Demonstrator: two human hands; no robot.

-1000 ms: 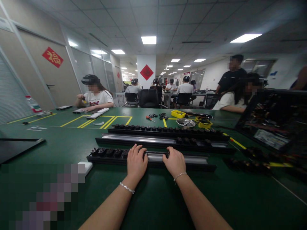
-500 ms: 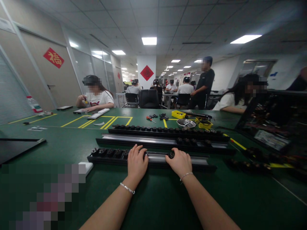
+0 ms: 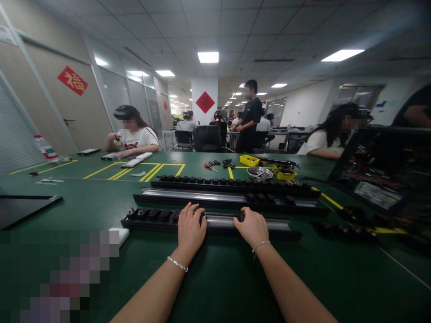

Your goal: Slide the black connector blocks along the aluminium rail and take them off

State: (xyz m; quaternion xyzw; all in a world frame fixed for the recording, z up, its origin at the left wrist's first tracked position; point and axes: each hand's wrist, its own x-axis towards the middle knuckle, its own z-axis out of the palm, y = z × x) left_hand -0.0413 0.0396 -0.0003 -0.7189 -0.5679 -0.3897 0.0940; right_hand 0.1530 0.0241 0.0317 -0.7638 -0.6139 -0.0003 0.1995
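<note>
The nearest of three long black rails (image 3: 215,224) lies crosswise on the green table, a silvery channel showing along its middle and right. Round black modules (image 3: 153,214), which look like sockets, sit in a row in its left part. My left hand (image 3: 191,226) is curled over the end of that row; its fingertips hide what they grip, with a dark module edge showing by the thumb. Farther right on the rail, my right hand (image 3: 252,226) pinches a single round black module (image 3: 241,216) between thumb and fingers.
Behind lie a second rail (image 3: 191,196) with a few modules and a third rail (image 3: 232,181) full of them. Beyond are a screwdriver (image 3: 210,167), a metal bowl (image 3: 260,173) and a yellow bin (image 3: 249,160). A dark open-framed case (image 3: 377,179) stands right. Co-workers sit across the table.
My hands hold nearly the same places on the rail. The whole view has shifted slightly left. A standing person in the background has moved left and turned.
</note>
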